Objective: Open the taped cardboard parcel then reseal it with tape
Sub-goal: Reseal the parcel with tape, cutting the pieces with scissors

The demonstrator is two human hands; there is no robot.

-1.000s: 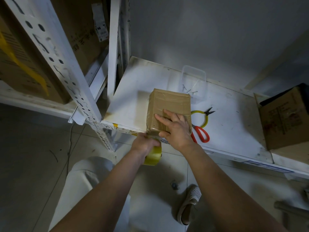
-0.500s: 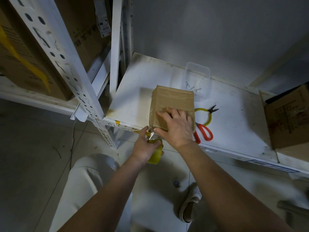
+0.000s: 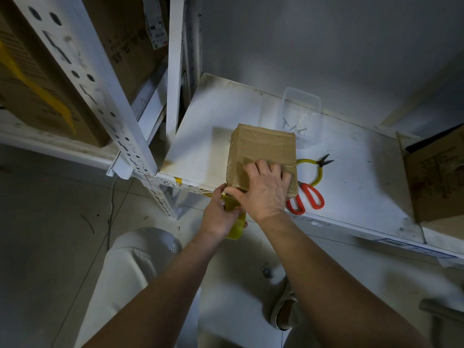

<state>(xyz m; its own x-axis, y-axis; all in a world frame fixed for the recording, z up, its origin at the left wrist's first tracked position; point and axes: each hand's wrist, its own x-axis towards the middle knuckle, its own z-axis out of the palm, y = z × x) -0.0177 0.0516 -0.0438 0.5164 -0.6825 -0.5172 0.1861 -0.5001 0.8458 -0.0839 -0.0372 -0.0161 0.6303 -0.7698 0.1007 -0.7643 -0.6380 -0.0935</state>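
A small brown cardboard parcel [image 3: 261, 146], wrapped in clear tape, sits at the front edge of a white shelf [image 3: 351, 187]. My right hand [image 3: 266, 189] lies flat on the parcel's near top, fingers spread and pressing down, thumb at the near left corner. Just below the shelf edge my left hand [image 3: 219, 214] grips a yellowish roll of tape [image 3: 236, 228], held against the parcel's near lower corner. The strip between roll and parcel is hidden by my hands.
Red-handled scissors [image 3: 307, 199] and yellow-handled pliers [image 3: 317, 167] lie right of the parcel. Behind it stands a clear plastic tub [image 3: 301, 114] holding nails. A larger cardboard box [image 3: 437, 172] sits at the far right. White perforated rack posts [image 3: 100, 96] rise on the left.
My left hand has brought the tape roll up from below the shelf edge to the parcel's near corner. My right hand stays pressed on the parcel's top.
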